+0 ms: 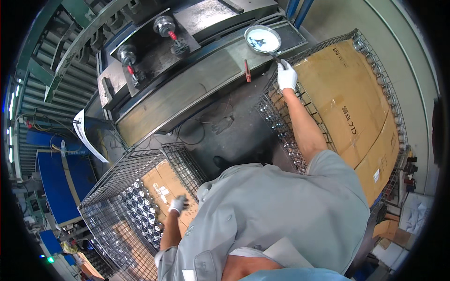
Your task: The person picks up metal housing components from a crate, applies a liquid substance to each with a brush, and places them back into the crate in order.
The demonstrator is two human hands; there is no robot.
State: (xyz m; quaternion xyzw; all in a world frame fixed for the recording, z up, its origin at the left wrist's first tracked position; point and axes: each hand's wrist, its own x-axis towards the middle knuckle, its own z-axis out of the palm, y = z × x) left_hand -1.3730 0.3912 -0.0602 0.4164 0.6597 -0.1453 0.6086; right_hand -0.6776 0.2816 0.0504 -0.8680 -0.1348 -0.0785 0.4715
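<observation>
My right hand [287, 77], in a white glove, is closed around a dark handle [274, 56] at the machine's right end. The handle reaches the rim of a round metal pan [277, 35] with white liquid and dark patches in it; whether it belongs to the pan or to a brush, I cannot tell. My left hand [178, 204], gloved with darkened fingertips, hangs over a cardboard sheet [157, 180] in the left wire basket [110, 171]. Its fingers look apart and hold nothing I can see. Beside it stand rows of round metal parts [140, 208].
A press-like machine [201, 89] spans the front, with two metal cylindrical fixtures [164, 26] bearing red pieces. A red clamp-like tool [247, 71] sits on its front edge. Right, a wire basket [307, 100] of metal parts is covered by cardboard [344, 93]. Cables [201, 136] lie on the floor.
</observation>
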